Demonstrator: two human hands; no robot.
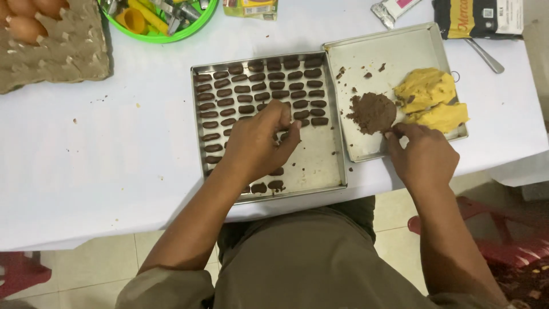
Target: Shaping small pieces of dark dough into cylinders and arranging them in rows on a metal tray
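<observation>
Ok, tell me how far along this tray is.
Done: rows of small brown pieces fill most of the left tray. In hand: the left hand is at the rows, the right hand pinches brown dough. Left: bare tray space at lower right, the brown lump and untouched yellow dough.

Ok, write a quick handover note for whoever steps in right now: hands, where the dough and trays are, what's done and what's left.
Left hand: over the left tray, fingertips among the small brown dough pieces; whether it holds one is hidden.
Right hand: fingertips at the brown dough lump in the right tray, near its front edge.
Yellow dough: beside the brown lump, same tray.
Done: rows of shaped pieces cover most of the left tray.
Left: the tray's lower right part is bare; both dough lumps remain.
</observation>
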